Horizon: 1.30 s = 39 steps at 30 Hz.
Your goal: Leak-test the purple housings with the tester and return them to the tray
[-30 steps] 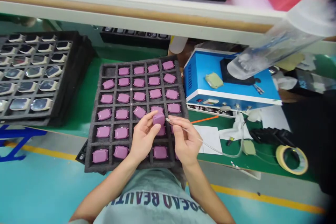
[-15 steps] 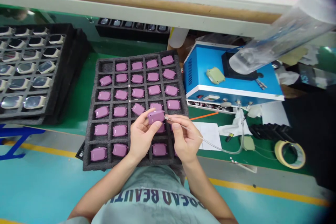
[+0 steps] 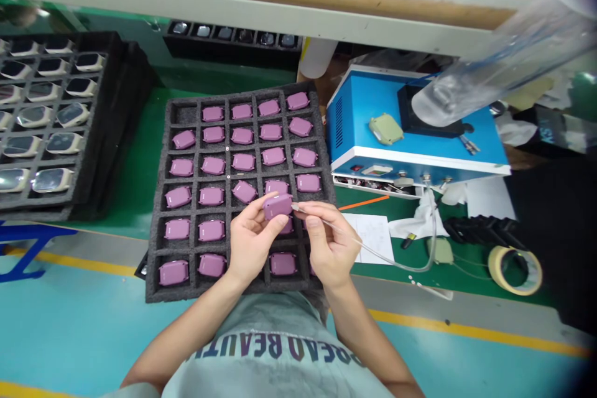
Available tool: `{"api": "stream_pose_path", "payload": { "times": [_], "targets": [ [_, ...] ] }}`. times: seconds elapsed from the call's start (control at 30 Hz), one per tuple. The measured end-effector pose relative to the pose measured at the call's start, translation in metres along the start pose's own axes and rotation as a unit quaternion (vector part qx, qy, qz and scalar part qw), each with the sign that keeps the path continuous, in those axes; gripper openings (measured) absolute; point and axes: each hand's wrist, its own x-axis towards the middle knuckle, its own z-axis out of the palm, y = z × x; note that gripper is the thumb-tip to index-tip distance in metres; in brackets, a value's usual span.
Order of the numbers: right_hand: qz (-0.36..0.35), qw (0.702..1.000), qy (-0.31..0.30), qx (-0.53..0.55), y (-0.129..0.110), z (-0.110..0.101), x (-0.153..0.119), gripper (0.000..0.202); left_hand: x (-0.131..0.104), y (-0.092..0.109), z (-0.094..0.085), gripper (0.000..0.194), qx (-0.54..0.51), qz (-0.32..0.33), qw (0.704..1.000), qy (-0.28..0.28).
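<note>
Between the thumb and fingers of my left hand [image 3: 252,239] is a purple watch case [image 3: 278,206], held above a dark foam tray [image 3: 156,242]. My right hand [image 3: 333,245] pinches the tip end of a thin clear tube [image 3: 389,263], with the tip at the right edge of the case. Whether the tip touches the case is too small to tell. The tube runs to the front of a blue box [image 3: 415,158]. Purple cases sit in most of the tray's compartments; the back left one holds none. My hands hide some front compartments.
Stacked trays of light-framed watches [image 3: 51,180] stand at the left. A green case [image 3: 386,129] and a clear cylinder [image 3: 448,96] are on the blue box. Right of it lie a tape roll [image 3: 494,261] and white tissue [image 3: 422,222]. A shelf edge [image 3: 261,15] crosses the back.
The camera view has shifted slightly. Both hands hold the purple case and the tube tip as before, with almost no movement.
</note>
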Motion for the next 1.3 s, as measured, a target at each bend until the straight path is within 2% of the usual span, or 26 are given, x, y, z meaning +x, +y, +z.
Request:
{"api": "stream_pose_path", "payload": {
  "times": [0.7, 1.3],
  "targets": [
    [-0.014, 1.0, -0.001, 0.02, 0.0023, -0.0004, 0.0006, 0.016, 0.0001, -0.0007, -0.0011, 0.043, -0.009, 0.011, 1.0, -0.017],
    [-0.006, 0.999, 0.0, 0.036, 0.0025, -0.0003, -0.0006, 0.016, -0.0001, 0.0003, -0.0004, 0.045, -0.003, 0.007, 1.0, -0.009]
  ]
}}
